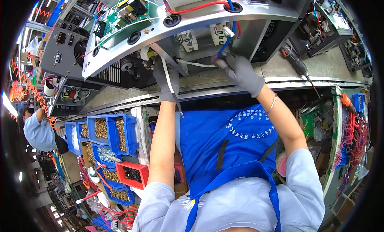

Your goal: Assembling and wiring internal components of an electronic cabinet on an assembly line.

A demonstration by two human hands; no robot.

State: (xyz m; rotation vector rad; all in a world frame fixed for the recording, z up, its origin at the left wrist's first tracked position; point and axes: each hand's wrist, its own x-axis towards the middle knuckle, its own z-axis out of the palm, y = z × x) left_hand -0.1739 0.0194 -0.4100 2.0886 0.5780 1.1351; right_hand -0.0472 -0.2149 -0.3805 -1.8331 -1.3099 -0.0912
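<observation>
Both my hands wear grey gloves and reach into an opened metal equipment chassis (110, 66). My right hand (243, 75) is closed, its fingertips pinching a white cable (196, 64) that runs across from the left. A blue wire (226, 45) with a white connector (229, 31) comes down to the same fingertips. My left hand (166, 81) is under the chassis edge beside a small yellow-and-white part (147, 54); its fingers are mostly hidden. Another white cable (167, 74) hangs over the left hand, its dark end dangling below.
A green circuit board (126, 18) and a red cable (196, 9) are on the chassis top. A power screwdriver (296, 62) lies on the bench at right. Blue bins (132, 130) of screws and a red bin (140, 166) stand lower left. A co-worker (38, 130) is far left.
</observation>
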